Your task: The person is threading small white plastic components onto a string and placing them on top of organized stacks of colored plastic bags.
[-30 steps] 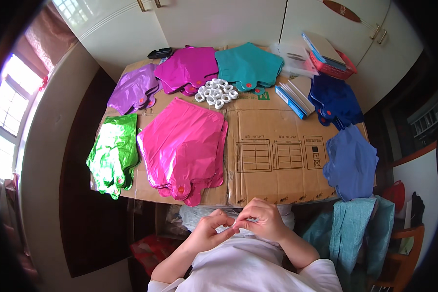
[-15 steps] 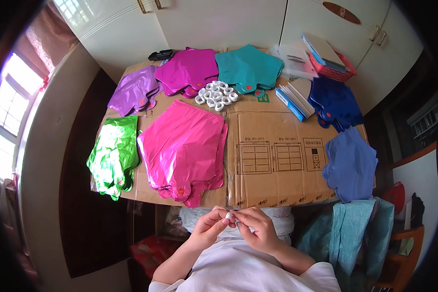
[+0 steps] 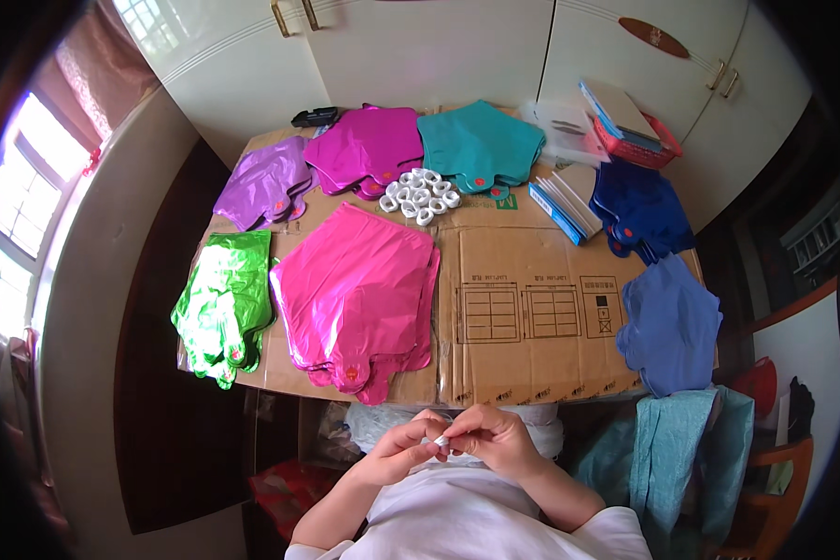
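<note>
My left hand (image 3: 397, 453) and my right hand (image 3: 493, 437) meet close to my chest, below the table's front edge. Between their fingertips they pinch a small white piece (image 3: 441, 441), too small to identify. Just beyond my hands lies a stack of flat pink foil balloons (image 3: 355, 289) on the cardboard-covered table (image 3: 532, 317). A cluster of small white rings (image 3: 420, 194) sits further back at the middle of the table.
Around the table lie stacks of green (image 3: 222, 303), purple (image 3: 263, 179), magenta (image 3: 369, 147), teal (image 3: 481, 145), dark blue (image 3: 639, 207) and light blue (image 3: 672, 322) foil balloons. A red basket (image 3: 637, 135) and flat packets (image 3: 560, 194) stand at the back right. Teal cloth (image 3: 686, 448) hangs at my right.
My hands have shifted slightly and stay together at my chest, still working the small white piece. Nothing on the table has moved.
</note>
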`<state>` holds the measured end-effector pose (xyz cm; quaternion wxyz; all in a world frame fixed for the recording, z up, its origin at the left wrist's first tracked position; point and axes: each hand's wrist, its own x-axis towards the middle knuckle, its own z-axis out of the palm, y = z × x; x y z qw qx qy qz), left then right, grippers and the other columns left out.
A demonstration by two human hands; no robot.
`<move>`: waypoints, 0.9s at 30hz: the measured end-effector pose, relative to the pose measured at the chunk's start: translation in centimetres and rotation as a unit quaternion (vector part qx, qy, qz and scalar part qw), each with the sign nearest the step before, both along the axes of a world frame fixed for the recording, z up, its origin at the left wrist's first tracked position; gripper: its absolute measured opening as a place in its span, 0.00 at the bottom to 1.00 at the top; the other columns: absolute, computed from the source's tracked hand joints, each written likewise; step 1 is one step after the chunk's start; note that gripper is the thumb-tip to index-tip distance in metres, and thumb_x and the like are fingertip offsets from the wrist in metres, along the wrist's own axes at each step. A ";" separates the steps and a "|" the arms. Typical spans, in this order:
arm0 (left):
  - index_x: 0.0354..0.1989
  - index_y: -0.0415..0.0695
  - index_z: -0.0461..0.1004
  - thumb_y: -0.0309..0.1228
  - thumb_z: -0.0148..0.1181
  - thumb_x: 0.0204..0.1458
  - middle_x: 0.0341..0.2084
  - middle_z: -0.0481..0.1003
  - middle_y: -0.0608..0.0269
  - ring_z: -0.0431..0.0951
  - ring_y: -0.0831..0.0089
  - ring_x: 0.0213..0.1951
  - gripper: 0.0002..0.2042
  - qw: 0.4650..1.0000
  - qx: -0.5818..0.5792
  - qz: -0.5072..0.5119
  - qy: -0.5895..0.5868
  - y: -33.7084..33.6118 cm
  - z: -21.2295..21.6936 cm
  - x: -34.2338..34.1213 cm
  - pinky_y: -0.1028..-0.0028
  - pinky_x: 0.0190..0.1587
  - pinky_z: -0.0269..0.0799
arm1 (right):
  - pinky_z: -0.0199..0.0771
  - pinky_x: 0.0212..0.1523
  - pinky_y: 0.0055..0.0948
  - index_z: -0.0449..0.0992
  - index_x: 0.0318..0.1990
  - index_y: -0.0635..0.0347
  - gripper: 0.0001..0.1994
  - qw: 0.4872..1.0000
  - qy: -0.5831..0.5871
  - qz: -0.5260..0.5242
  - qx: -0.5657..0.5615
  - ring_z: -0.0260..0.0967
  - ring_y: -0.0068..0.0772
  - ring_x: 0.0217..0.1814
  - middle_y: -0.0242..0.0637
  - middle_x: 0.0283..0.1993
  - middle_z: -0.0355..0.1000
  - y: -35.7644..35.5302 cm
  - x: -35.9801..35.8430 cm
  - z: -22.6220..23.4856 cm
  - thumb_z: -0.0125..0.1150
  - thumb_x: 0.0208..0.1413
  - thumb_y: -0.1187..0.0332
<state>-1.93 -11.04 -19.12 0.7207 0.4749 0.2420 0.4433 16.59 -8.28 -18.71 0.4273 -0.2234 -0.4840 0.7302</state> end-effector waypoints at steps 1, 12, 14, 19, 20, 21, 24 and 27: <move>0.36 0.38 0.70 0.26 0.47 0.56 0.36 0.64 0.60 0.66 0.71 0.40 0.07 1.000 0.004 0.004 0.005 0.0 0.0 -0.1 0.74 0.43 0.65 | 0.74 0.37 0.20 0.72 0.40 0.62 0.10 0.999 -0.031 0.004 0.034 0.70 0.23 0.40 0.32 0.36 0.69 0.1 0.1 -0.2 0.61 0.48 0.77; 0.34 0.36 0.72 0.26 0.54 0.53 0.32 0.70 0.62 0.67 0.73 0.37 0.06 0.989 0.045 -0.058 0.132 0.9 2.1 -1.2 0.75 0.42 0.63 | 0.75 0.43 0.27 0.69 0.34 0.63 0.11 0.985 -0.130 0.114 0.026 0.71 0.26 0.41 0.33 0.35 0.69 1.1 1.1 2.2 0.65 0.44 0.76; 0.33 0.36 0.73 0.27 0.56 0.52 0.31 0.71 0.63 0.68 0.75 0.36 0.06 0.990 0.023 -0.069 0.118 1.0 1.8 -1.3 0.75 0.41 0.63 | 0.75 0.43 0.26 0.69 0.33 0.63 0.11 0.988 -0.094 0.125 -0.003 0.71 0.24 0.40 0.32 0.34 0.69 1.1 0.9 1.8 0.65 0.44 0.76; 0.30 0.36 0.73 0.27 0.57 0.51 0.30 0.71 0.64 0.68 0.77 0.35 0.06 0.994 -0.042 -0.047 0.090 0.8 2.2 -0.9 0.77 0.39 0.63 | 0.74 0.42 0.24 0.69 0.32 0.63 0.10 0.988 -0.112 0.110 0.015 0.69 0.20 0.38 0.31 0.31 0.69 1.0 0.6 1.5 0.64 0.45 0.78; 0.30 0.36 0.73 0.27 0.58 0.51 0.30 0.71 0.64 0.68 0.77 0.35 0.06 0.994 -0.059 -0.040 0.084 0.7 2.1 -0.8 0.77 0.39 0.63 | 0.74 0.41 0.23 0.69 0.32 0.64 0.09 0.987 -0.115 0.109 0.014 0.69 0.20 0.37 0.30 0.31 0.69 1.0 0.6 1.4 0.64 0.45 0.78; 0.29 0.36 0.73 0.27 0.57 0.51 0.30 0.71 0.64 0.68 0.77 0.34 0.06 0.994 -0.049 -0.030 0.090 0.6 2.0 -0.7 0.77 0.38 0.63 | 0.73 0.40 0.22 0.68 0.32 0.64 0.09 0.988 -0.114 0.109 0.001 0.69 0.20 0.37 0.31 0.32 0.69 1.0 0.6 1.3 0.64 0.45 0.78; 0.29 0.35 0.72 0.25 0.57 0.50 0.31 0.71 0.63 0.69 0.77 0.34 0.05 0.994 -0.038 -0.011 0.098 0.6 2.0 -0.6 0.77 0.38 0.63 | 0.72 0.38 0.19 0.68 0.32 0.65 0.09 0.987 -0.115 0.107 -0.024 0.69 0.20 0.35 0.31 0.32 0.69 0.9 0.6 1.1 0.63 0.45 0.80; 0.30 0.34 0.70 0.22 0.54 0.49 0.31 0.71 0.61 0.70 0.75 0.35 0.03 0.995 -0.051 -0.023 0.080 0.5 2.5 -0.7 0.76 0.40 0.64 | 0.72 0.36 0.18 0.68 0.32 0.65 0.08 0.987 -0.121 0.104 -0.021 0.69 0.20 0.33 0.32 0.31 0.70 0.8 0.6 0.9 0.62 0.46 0.80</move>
